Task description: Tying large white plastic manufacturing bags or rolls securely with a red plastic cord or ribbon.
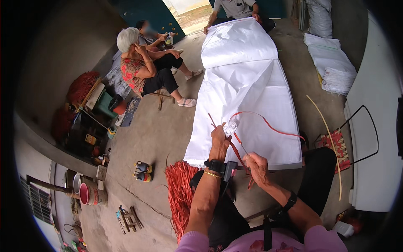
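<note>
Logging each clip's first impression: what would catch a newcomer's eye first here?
Most striking is the big white sheet spread over the concrete floor, running up the middle. At its near edge, the left hand and right hand work red strips around a small clear piece. A bundle of red strips lies lower left of them.

Two small bottles with bright labels [142, 171] stand on the floor, lower left of centre. A red-and-white tin [93, 195] lies lower left. White sacks [331, 63] pile upper right.
</note>
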Tool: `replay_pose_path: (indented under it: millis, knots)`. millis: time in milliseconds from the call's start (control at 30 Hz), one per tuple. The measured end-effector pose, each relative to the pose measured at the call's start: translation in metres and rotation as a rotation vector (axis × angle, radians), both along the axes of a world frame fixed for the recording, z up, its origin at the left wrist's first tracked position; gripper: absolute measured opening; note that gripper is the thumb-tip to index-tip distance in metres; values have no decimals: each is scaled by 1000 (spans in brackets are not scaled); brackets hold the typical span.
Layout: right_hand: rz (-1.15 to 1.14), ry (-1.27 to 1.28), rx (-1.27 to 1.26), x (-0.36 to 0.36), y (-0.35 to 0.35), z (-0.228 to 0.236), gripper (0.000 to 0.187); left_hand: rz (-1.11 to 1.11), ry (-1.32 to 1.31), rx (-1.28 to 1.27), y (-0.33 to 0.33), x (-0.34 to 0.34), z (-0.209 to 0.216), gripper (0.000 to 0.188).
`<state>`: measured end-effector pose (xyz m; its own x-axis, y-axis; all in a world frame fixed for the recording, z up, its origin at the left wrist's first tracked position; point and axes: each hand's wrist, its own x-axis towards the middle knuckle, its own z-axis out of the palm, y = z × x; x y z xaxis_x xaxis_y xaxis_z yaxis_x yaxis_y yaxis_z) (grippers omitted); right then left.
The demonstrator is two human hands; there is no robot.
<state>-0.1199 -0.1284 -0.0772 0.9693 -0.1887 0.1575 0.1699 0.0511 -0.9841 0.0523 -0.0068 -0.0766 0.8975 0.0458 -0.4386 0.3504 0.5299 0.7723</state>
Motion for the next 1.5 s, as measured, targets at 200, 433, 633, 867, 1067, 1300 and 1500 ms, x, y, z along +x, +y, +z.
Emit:
replay_pose_path:
  millis: [200,433,633,867,1067,1300,1500]
  knots:
    - [134,34,299,45,-17,56,29,-137,101,134,-35,-37,2,15]
    - [669,536,605,-112,-60,59,36,22,-74,-11,20,9,-27,5]
    - [105,453,1056,-285,-193,25,39,-225,-192,3,30,8,-9,16]
    - [-280,658,811,-298,-239,-64,30,-363,-297,292,93,63,-52,10]
    - [-902,1123,-830,-410,-336,-202,28,-274,-206,137,70,40,-38,9]
    - [-963,628,-1109,-290,-336,-194,47,-238,-183,60,51,0,1,15]
    - [-653,756,-1209,-278,-359,-190,20,-153,-104,7,30,-6,-25,20]
